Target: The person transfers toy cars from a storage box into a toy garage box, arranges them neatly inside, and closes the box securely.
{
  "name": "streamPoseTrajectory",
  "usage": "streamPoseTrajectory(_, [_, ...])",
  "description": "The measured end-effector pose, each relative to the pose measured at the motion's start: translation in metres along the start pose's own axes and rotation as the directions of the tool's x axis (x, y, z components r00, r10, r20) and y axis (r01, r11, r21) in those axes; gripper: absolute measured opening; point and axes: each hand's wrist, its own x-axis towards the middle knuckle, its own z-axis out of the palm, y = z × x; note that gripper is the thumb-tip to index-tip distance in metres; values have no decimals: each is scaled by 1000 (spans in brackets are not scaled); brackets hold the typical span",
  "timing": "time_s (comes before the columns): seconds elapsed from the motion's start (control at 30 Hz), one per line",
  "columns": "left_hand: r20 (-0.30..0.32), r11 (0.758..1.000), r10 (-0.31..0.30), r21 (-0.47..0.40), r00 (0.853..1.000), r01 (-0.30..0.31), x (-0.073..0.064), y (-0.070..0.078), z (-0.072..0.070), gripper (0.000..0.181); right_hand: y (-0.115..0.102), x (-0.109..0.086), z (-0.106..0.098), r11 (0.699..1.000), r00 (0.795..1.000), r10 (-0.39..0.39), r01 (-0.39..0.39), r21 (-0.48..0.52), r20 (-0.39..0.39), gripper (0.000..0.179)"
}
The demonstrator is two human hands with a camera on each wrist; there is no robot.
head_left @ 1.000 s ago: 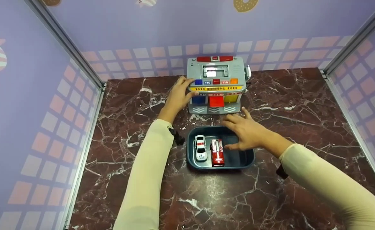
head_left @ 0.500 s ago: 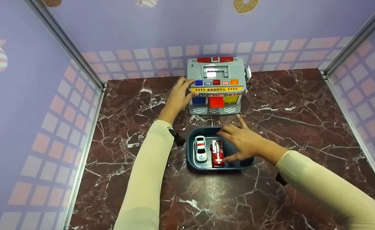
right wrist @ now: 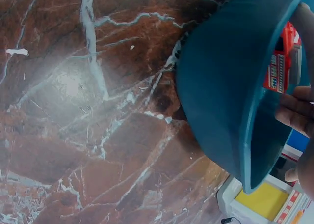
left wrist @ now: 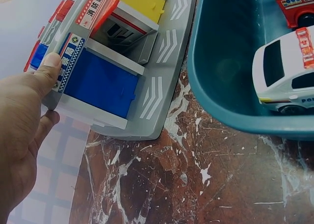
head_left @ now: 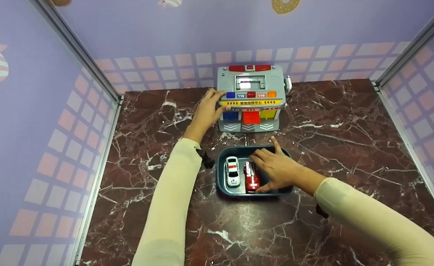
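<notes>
My left hand (head_left: 205, 112) pinches the left roof edge of a grey toy emergency station (head_left: 252, 98), fingers on top and thumb below. Its blue door (left wrist: 100, 81) is down, while the middle bay under the red door (head_left: 251, 117) stands open. In front of the station is a dark teal bin (head_left: 223, 190) with two toy vehicles. The red toy fire truck (head_left: 252, 181) lies lengthwise beneath my right hand (head_left: 277, 168), whose thumb is at the truck's near end and fingertips at its far end. A white toy police car (head_left: 232, 171) sits left of it.
The dark red marbled tabletop (head_left: 146, 207) runs up to purple printed walls (head_left: 157, 33) at the back and sides. The station stands close to the back wall, with a white part (head_left: 287, 84) projecting from its right side.
My right hand has moved left and toward me, from the bin's far right edge to over the fire truck. The left hand and the station have kept their places.
</notes>
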Motion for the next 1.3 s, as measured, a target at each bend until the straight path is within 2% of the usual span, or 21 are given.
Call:
streamPoseTrajectory(0.13, [7, 1000, -8, 0, 1000, 8, 0, 1, 0, 73, -3, 1, 3, 1000, 1000, -6, 5, -21, -6, 116])
streamPoseTrajectory(0.77, [17, 1000, -16, 5, 1000, 16, 0, 2, 2, 70, -5, -1, 14, 1000, 1000, 4, -3, 3, -28, 112])
streamPoseTrajectory(1.3, [7, 1000, -20, -1, 1000, 20, 0, 2, 1, 69, 6, -4, -3, 997, 998, 40, -37, 67, -54, 116])
